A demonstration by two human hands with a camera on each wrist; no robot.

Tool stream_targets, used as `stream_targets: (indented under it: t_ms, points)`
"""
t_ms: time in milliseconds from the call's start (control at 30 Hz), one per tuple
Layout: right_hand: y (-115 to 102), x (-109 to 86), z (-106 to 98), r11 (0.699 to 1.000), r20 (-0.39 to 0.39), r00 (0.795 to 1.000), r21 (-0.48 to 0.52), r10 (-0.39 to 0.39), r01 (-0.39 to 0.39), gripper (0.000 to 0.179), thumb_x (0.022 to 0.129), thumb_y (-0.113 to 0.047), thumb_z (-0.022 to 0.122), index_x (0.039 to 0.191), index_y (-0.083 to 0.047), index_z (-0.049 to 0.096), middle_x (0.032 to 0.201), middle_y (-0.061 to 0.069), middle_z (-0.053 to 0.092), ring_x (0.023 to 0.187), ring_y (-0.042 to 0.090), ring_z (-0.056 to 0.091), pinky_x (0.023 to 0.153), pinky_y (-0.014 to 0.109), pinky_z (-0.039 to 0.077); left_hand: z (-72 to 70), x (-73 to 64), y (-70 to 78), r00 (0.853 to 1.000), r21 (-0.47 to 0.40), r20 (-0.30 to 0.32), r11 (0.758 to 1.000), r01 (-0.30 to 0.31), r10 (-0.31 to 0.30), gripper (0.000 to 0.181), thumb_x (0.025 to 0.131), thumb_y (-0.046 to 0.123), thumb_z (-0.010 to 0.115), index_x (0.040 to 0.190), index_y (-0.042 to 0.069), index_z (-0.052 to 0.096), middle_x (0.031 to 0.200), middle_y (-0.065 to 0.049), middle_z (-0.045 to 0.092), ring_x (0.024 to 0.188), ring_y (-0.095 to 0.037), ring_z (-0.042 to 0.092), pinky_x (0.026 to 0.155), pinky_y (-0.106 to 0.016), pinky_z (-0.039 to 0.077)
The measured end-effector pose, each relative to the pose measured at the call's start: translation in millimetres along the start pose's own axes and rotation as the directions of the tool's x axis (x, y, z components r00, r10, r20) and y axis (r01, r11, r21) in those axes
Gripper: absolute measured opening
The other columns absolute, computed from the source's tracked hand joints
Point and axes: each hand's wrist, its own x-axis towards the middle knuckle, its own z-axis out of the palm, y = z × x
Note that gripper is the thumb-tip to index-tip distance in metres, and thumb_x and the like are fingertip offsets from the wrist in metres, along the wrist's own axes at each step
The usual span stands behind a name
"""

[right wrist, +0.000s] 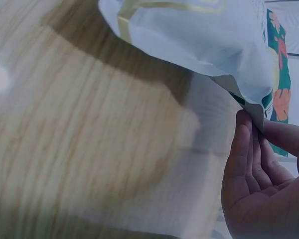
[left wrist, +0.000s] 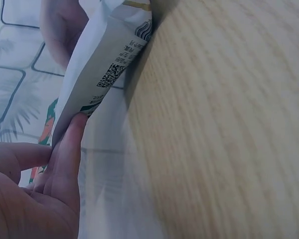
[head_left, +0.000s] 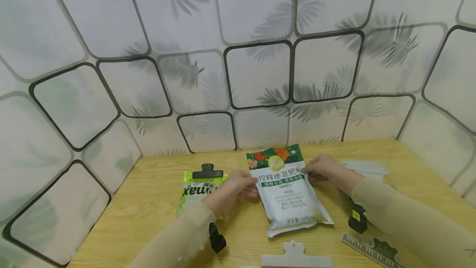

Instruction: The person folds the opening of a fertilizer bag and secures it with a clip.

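Left hand (head_left: 238, 183) and right hand (head_left: 322, 168) each pinch a side edge of the white bag (head_left: 286, 195), tilted mid-table (head_left: 130, 214). Strip of wood between its bottom edge and grey clip (head_left: 296, 259); green bag (head_left: 194, 195) beside left hand, ribbed clip (head_left: 366, 249) lower right.

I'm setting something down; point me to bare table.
Bare: left of the green bag, and between the pale packet and the right wall. Crowded: the middle, where the left hand and right hand hold the white bag, with the gray clip and dark-tabbed clip in front.
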Motion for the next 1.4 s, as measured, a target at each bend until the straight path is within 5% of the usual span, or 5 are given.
stream_targets:
  t_ms: [400,667,1400]
  points:
    - [-9.8,-1.1,-0.6,0.998,0.013,0.998,0.043,-0.056,0.055,0.039,0.099,-0.004,0.071,0.127,0.022,0.063,0.076,-0.002,0.072,0.065,0.006,0.068,0.073,0.026,0.067,-13.6,3.5,11.9,0.998,0.110,-0.024,0.992,-0.058,0.061,0.019,0.105,0.009,0.066,0.100,-0.007,0.075,0.091,-0.020,0.080,0.063,-0.010,0.071,0.079,-0.034,0.069]
    - [-14.8,-2.9,1.1,0.995,-0.005,0.995,0.020,-0.101,0.101,0.044,0.101,-0.010,0.071,0.132,0.021,0.062,0.093,0.006,0.078,0.074,0.007,0.071,0.082,0.032,0.068,-22.9,5.1,17.3,0.997,0.115,-0.035,0.991,-0.066,0.070,0.017,0.104,0.008,0.067,0.097,-0.006,0.074,0.088,-0.018,0.079,0.062,-0.010,0.070,0.075,-0.032,0.069]
    - [-29.1,-10.1,0.8,0.988,-0.007,0.988,-0.021,-0.155,0.155,0.035,0.100,-0.011,0.074,0.124,0.014,0.068,0.104,0.011,0.076,0.086,0.016,0.076,0.091,0.038,0.067,-34.6,-2.1,33.0,0.993,0.174,-0.071,0.981,-0.083,0.096,0.020,0.104,0.008,0.068,0.086,0.001,0.069,0.087,-0.016,0.078,0.062,-0.011,0.070,0.069,-0.028,0.068]
